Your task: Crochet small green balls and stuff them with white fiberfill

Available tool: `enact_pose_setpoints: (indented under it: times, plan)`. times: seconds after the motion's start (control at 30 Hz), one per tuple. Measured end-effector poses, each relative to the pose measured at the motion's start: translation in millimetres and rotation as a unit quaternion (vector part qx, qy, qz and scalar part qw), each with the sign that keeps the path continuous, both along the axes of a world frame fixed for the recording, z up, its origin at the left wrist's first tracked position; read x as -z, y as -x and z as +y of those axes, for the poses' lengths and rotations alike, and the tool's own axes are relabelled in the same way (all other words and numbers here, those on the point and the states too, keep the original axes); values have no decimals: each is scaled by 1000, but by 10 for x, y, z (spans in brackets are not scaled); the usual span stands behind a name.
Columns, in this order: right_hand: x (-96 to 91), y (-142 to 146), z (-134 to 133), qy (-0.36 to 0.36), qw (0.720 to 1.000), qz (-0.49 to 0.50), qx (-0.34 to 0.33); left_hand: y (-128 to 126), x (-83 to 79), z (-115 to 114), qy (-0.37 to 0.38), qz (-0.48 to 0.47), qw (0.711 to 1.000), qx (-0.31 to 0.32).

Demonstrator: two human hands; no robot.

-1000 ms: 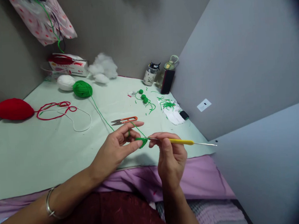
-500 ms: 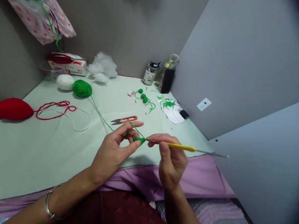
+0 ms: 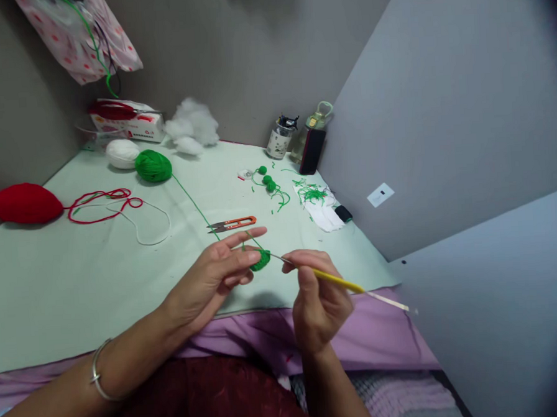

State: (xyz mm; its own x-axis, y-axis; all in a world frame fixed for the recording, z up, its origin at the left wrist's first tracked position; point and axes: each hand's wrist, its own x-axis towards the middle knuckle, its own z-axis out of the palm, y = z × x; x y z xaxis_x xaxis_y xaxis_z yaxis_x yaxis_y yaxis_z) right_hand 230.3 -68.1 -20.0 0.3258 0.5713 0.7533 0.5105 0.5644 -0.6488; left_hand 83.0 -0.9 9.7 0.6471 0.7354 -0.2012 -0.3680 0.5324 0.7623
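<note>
From the green yarn ball (image 3: 153,166) on the bench (image 3: 53,289), a strand (image 3: 191,202) runs down-right to our left hand (image 3: 207,280). Its fingers pinch the green crochet piece (image 3: 261,259) above the bench's near edge. Just right, our right hand (image 3: 320,296) clamps the yellow hook (image 3: 338,282), which slants down-right, tip towards the piece. That tip is too fine to see, so we cannot tell whether it sits in a loop.

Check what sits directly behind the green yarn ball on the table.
A white yarn ball lies just behind the green yarn ball, its near edge partly covered. Farther back: a red-and-white box and white stuffing. Whether the balls touch cannot be seen.
</note>
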Motion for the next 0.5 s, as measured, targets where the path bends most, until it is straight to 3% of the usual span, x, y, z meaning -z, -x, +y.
enact_pose_setpoints:
  times: [0.07,0.13,0.3,0.43,0.5]
  plan:
    - [-67,0,26,25,993,102,-52,9,-9,15,-35,-2,999,-25]
    - [-99,12,49,48,988,125,-81,8,-5,7,-72,5,997,-27]
    - [-9,60,22,49,999,1,-19,-28,60,-54,-134,46,988,-64]
    - [72,48,-25,-26,981,-182,64,-39,89,-49,-69,28,996,-46]
    - [50,22,-20,-21,989,-137,50,-29,79,-17,-16,16,1000,-9]
